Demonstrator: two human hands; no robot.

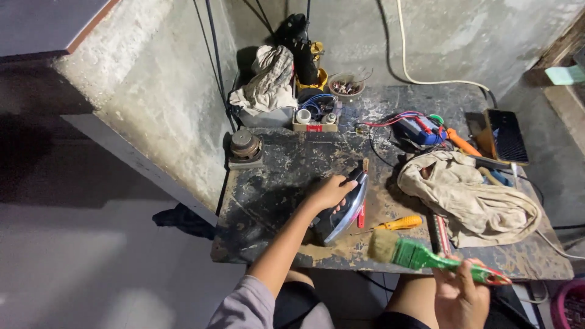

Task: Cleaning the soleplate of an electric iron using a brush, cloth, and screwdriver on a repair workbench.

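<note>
Gripping the tilted clothes iron with its shiny metal soleplate (343, 210) at frame centre, the left hand (332, 192) steadies it on the scarred black workbench (274, 176). Lower right, the right hand (460, 292) is closed round a green-handled paintbrush (420, 254). Brushing well likely means keeping the iron tipped and sweeping dust off the table edge.

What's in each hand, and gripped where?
Right hand grips the green brush by its handle. Left hand holds the tilted iron at its upper edge.
</note>
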